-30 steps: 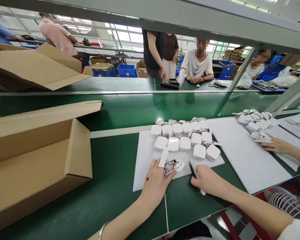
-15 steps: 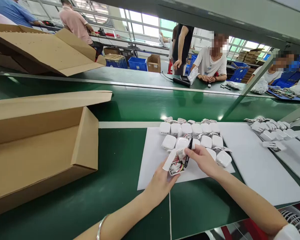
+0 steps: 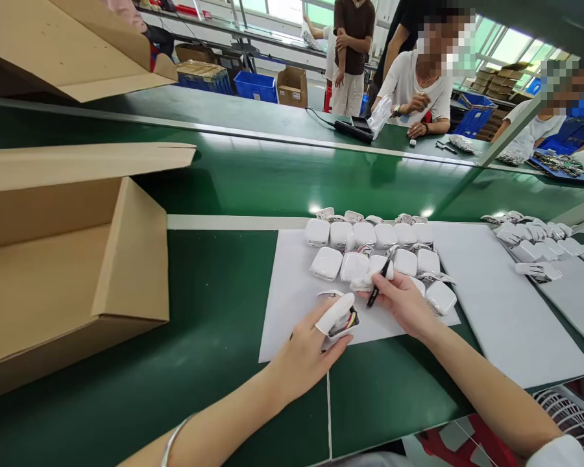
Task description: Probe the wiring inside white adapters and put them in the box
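My left hand (image 3: pixel 306 344), with a white cover on a finger, is closed around an open white plastic housing (image 3: pixel 339 338). Coloured wires show inside the housing. In my right hand (image 3: pixel 403 299) is a pair of black tweezers (image 3: pixel 380 283), held slantwise among the fingers, which also wear white finger covers. That hand is apart from the housing, close to the front of the rows of white rounded-square units (image 3: pixel 355 266). Whether it also pinches a white part is unclear. Both hands are over a white sheet (image 3: pixel 285 292).
An open cardboard box (image 3: pixel 131 259) stands on the green table at left. More white units (image 3: pixel 535 250) lie at right near another white board (image 3: pixel 506 311). Beyond the green belt (image 3: pixel 267 175), a person in a white shirt (image 3: pixel 421 84) sits at the opposite bench; others are nearby.
My right hand with the tweezers has moved away from the housing, to the right. My left hand still holds the housing, now turned somewhat. The camera view has shifted.
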The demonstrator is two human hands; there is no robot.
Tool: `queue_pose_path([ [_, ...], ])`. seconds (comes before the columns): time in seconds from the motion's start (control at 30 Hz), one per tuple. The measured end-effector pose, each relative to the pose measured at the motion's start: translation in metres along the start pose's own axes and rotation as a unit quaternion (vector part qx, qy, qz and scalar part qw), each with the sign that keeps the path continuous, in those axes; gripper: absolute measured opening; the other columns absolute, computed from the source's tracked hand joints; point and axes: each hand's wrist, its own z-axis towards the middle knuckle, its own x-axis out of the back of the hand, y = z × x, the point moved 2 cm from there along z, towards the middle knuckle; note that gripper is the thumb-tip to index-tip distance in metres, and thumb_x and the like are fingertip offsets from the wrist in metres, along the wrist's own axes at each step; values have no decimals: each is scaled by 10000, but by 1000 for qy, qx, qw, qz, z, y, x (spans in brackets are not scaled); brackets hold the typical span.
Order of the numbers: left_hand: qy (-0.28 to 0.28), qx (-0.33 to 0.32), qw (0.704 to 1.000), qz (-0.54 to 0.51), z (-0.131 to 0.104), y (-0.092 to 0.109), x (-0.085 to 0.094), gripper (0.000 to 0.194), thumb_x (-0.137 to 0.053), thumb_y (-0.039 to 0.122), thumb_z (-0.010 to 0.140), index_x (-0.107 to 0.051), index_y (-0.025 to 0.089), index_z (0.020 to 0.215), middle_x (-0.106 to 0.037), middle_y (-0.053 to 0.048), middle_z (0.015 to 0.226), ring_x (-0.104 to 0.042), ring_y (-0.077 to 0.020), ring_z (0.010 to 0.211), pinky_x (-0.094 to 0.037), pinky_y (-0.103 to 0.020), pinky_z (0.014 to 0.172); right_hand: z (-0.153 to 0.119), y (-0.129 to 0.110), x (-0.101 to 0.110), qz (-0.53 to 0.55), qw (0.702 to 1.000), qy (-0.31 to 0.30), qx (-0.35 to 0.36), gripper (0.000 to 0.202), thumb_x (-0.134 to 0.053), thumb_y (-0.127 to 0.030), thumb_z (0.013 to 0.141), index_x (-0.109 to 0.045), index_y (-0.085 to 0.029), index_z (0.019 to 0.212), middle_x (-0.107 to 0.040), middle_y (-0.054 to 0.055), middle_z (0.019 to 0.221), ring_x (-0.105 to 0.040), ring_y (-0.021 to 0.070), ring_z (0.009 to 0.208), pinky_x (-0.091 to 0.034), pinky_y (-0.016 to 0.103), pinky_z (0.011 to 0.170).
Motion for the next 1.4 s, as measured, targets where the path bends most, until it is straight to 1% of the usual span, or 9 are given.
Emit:
queue_pose_path([
  [0.1,-11,35,998,-41,1,-1,2,454,-507,263,857,-388,199,1291,-536,-78,1225,-528,-181,1127,-464,-292,952,-6,-10,4,-19,998,-13,56,288,-641,-476,776,-637,-195,839,-623,15,800,-568,161,706,-461,306,687],
  [0.2,-42,55,995,-77,2,2,4,456,-485,239,857,-376,197,1297,-534,-80,1231,-538,-180,1111,-463,-311,954,-15,-16,-1,-119,986,-90,73,251,-576,-419,848,-635,-175,847,-593,10,739,-532,139,686,-435,274,657],
  [0.3,-56,68,991,-101,2,2,4,511,-504,224,842,-331,213,1323,-546,-77,1222,-549,-184,1096,-472,-333,947,-25,-19,-11,-244,950,-171,93,187,-589,-328,848,-635,-176,948,-595,20,820,-524,144,769,-421,261,688],
  [0.43,-69,39,990,-118,3,2,5,452,-509,175,835,-397,224,1271,-541,-66,1244,-515,-186,1152,-438,-338,994,-29,-18,-16,-354,912,-160,133,149,-643,-291,797,-649,-176,892,-561,9,775,-470,119,675,-373,238,594],
  [0.63,-64,51,988,-129,4,1,6,497,-537,157,817,-404,253,1287,-560,-37,1230,-531,-172,1135,-448,-323,986,-23,1,-13,-264,961,-78,36,376,-711,-455,706,-554,-146,852,-517,0,727,-448,121,641,-385,241,555],
  [0.93,-107,64,984,-124,7,3,11,464,-520,157,836,-414,260,1276,-563,-21,1228,-541,-161,1115,-452,-319,984,-14,6,-11,-220,974,-59,10,413,-709,-509,680,-535,-163,822,-529,-7,694,-497,144,646,-412,260,564],
  [1.13,-81,64,987,-125,6,1,9,486,-553,165,822,-411,275,1274,-566,-8,1225,-510,-166,1163,-447,-314,993,-14,7,-8,-228,970,-82,-9,407,-679,-506,719,-527,-160,870,-481,-23,680,-430,110,588,-337,225,492],
  [1.3,-75,74,986,-128,5,1,7,469,-548,162,819,-433,264,1263,-572,-22,1222,-512,-182,1169,-454,-321,987,-17,7,-14,-196,978,-74,13,364,-725,-421,692,-541,-168,877,-544,-1,751,-506,148,698,-400,254,594],
  [1.4,-73,64,987,-125,5,3,8,477,-543,165,823,-424,266,1274,-574,-16,1221,-514,-176,1168,-451,-306,989,-16,5,-16,-171,983,-67,-21,363,-769,-357,637,-552,-166,856,-566,1,766,-525,155,711,-415,260,614],
])
